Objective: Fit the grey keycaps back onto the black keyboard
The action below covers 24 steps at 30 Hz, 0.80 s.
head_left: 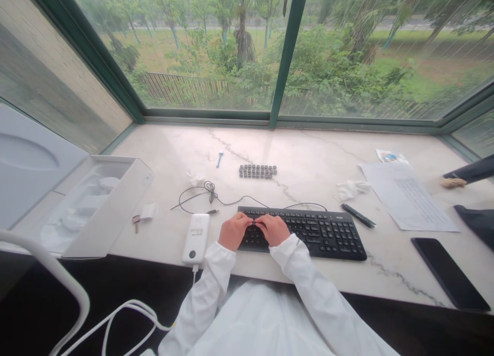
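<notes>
A black keyboard (pixel 324 232) lies near the front edge of the white marble-patterned sill. My left hand (pixel 234 230) is over its left part, with thumb and fingertips pinched together. From the other side my right hand (pixel 274 229) meets it, also closed in a pinch. A tiny dark bit shows between the fingertips, just above the keys; it is too small to name. Behind the keyboard, loose dark keycaps (pixel 258 171) stand in neat rows. A small blue tool (pixel 219 159) lies to the left of them.
A white power bank (pixel 196 238) with a cable is left of the keyboard. Further left are a key (pixel 136 221) and an open white box (pixel 110 227). On the right lie a black pen (pixel 358 215), crumpled tissue (pixel 353 190), printed paper (pixel 412 199) and a phone (pixel 450 273). Windows rise behind.
</notes>
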Each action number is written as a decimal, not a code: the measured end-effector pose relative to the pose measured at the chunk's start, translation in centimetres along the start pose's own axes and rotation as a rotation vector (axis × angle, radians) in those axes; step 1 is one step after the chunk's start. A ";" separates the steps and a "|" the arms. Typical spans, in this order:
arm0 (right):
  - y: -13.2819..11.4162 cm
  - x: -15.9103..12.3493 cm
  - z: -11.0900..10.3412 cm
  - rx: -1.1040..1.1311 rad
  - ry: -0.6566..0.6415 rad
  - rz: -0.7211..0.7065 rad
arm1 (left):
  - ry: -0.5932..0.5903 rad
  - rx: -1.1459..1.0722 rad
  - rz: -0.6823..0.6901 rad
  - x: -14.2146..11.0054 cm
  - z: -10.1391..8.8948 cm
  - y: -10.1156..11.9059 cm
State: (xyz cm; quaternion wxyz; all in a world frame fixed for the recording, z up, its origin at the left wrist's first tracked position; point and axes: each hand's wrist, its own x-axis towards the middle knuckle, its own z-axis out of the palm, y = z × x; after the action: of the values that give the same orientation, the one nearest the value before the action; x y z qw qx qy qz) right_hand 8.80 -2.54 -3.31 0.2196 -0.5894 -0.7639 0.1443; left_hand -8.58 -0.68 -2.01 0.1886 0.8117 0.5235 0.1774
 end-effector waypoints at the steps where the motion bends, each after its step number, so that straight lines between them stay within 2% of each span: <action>1: 0.1 0.0 0.1 -0.013 0.019 -0.025 | 0.009 0.005 0.008 0.0 0.1 -0.1; 9: 0.7 -0.1 0.4 -0.067 0.151 -0.200 | 0.029 0.097 0.136 -0.3 0.1 -0.8; 17: 0.8 -0.2 -0.1 -0.159 0.172 -0.338 | -0.007 0.175 0.304 -0.5 -0.9 -1.3; 24: 1.1 -0.4 -0.3 -0.191 0.187 -0.412 | 0.067 0.216 0.404 -0.6 -0.5 -1.7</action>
State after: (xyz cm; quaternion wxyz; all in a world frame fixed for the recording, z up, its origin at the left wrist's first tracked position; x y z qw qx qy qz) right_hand 9.91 -2.69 -3.64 0.2574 -0.4500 -0.8545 -0.0316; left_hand -10.36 -0.53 -2.44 0.0440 0.9091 0.3723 0.1814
